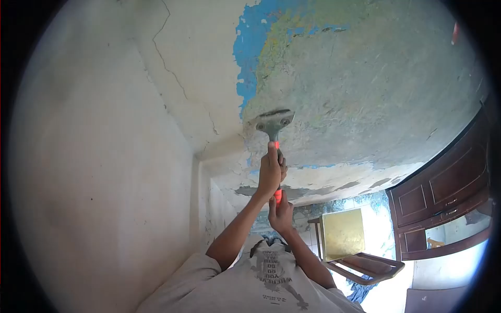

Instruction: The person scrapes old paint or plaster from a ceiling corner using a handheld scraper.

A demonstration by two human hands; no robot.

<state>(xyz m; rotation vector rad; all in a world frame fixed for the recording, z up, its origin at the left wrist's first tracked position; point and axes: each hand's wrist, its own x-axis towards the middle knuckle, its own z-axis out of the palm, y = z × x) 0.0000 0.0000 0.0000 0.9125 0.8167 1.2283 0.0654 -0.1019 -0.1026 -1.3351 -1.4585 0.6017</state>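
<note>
A scraper (272,125) with a wide metal head and a red and black handle has its blade against the wall, at the lower end of a strip of blue paint (248,62). My left hand (271,169) is wrapped round the upper handle, just below the head. Lower down, my right hand (282,210) grips the red end of the same handle. Greyish bare wall (355,94) spreads to the right of the blade, and cream paint (203,68) with a thin crack lies to the left.
A plain pale wall (94,172) rises close on the left. At the lower right stand a wooden chair (365,267) and a yellowish board (343,235). Dark wooden cabinets (443,188) line the far right. Dark cloth lies on the floor near the chair.
</note>
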